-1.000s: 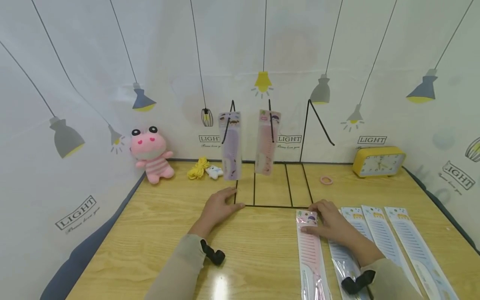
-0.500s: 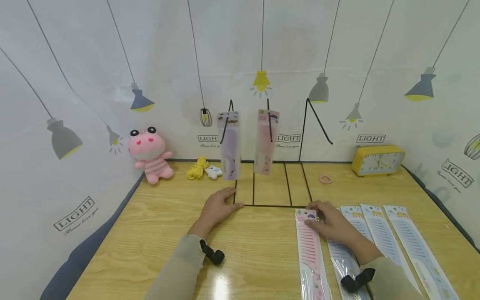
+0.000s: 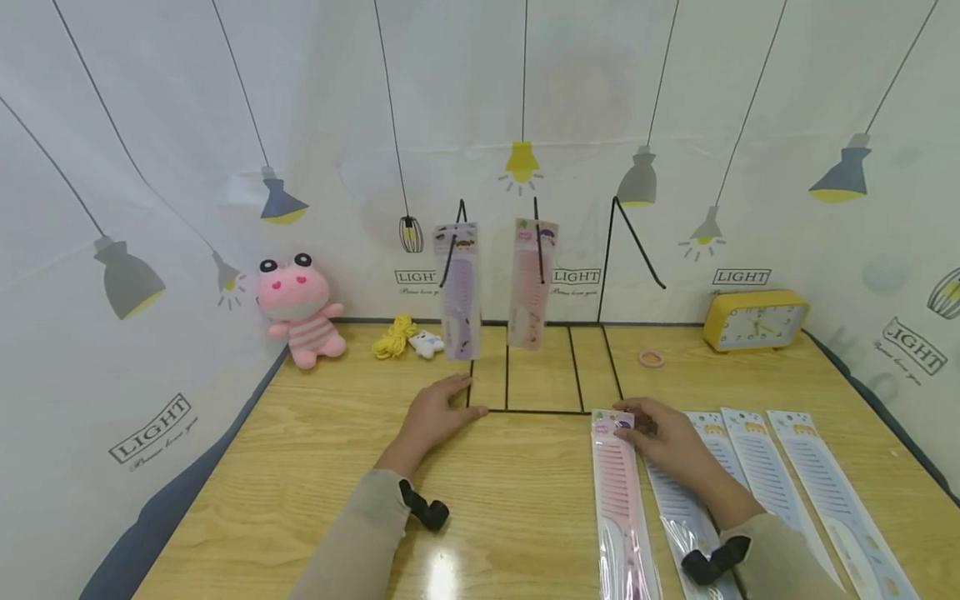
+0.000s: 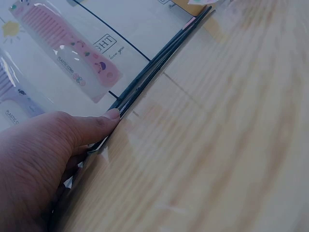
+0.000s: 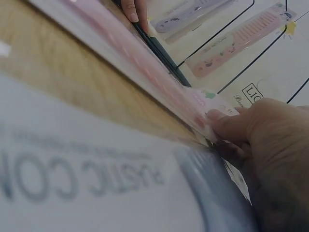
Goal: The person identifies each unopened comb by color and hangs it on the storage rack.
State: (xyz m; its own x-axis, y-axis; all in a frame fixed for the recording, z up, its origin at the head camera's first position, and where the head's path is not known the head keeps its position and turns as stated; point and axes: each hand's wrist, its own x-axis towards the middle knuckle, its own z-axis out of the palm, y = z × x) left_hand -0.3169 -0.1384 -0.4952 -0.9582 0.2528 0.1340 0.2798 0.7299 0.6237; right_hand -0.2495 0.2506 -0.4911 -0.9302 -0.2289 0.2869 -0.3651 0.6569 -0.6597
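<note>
At the left, the left hand (image 3: 435, 418) rests on the near corner of the black wire rack (image 3: 540, 412), thumb and fingers spread apart; if that touch is too light, a knock on a hook could slide the rack across the desk (image 3: 510, 500). Along the hooks, the hanging purple pack (image 3: 460, 300) and hanging pink pack (image 3: 528, 304) could swing or slip forward should the rack be jolted. Further right, the lower pink pack (image 3: 618, 492) lies on the desk, its top end at the rack's front bar, pinched between thumb and fingers of the right hand (image 3: 667, 437); being long and held only at that end, it could sag or twist if lifted, or catch the bar. The nearest blue pack (image 3: 678, 508), partly under the right hand and forearm, could be dragged along. Against half a second ago, the left hand and the hanging packs look unchanged; the lower pink pack's top sits slightly higher towards the rack, the right thumb has shifted up and over with it, and the nearest blue pack looks nudged a little leftward.
</note>
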